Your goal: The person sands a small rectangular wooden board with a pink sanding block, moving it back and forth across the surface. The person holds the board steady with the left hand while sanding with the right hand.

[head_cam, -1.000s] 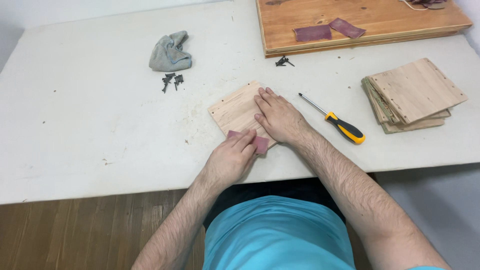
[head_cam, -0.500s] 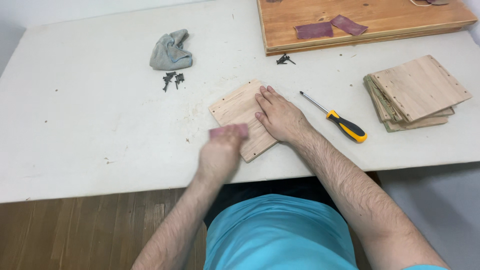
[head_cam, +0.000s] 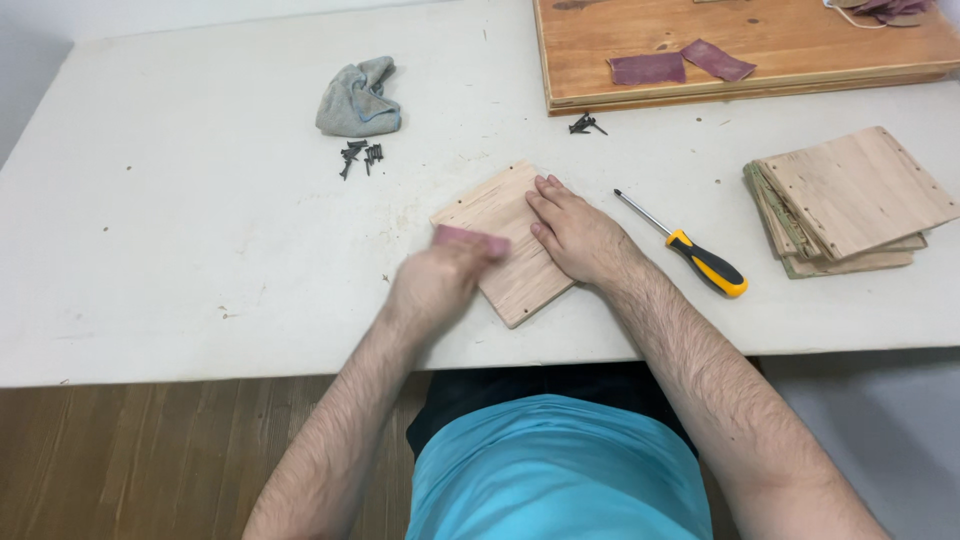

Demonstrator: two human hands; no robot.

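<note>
Hands both over wood panel (head_cam: 505, 240) near table's (head_cam: 180, 260) front edge. Right hand (head_cam: 580, 232) flat, fingers spread, palm pressing panel down. Left hand (head_cam: 440, 283) motion-blurred, fingers curled around reddish sandpaper piece (head_cam: 470, 238) at panel's left edge. Screwdriver (head_cam: 690, 250) lies just right of wrist.

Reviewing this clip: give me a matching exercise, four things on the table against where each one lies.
Things:
1. grey cloth
2. screwdriver
3. stack of wood squares
4. reddish sandpaper strips

Places:
A. on the large wooden board
B. just right of the right hand
C. near the table's right edge
D. far left, above a scatter of dark screws

Pairs: 1-D, 2-B, 3-C, 4-A
</note>
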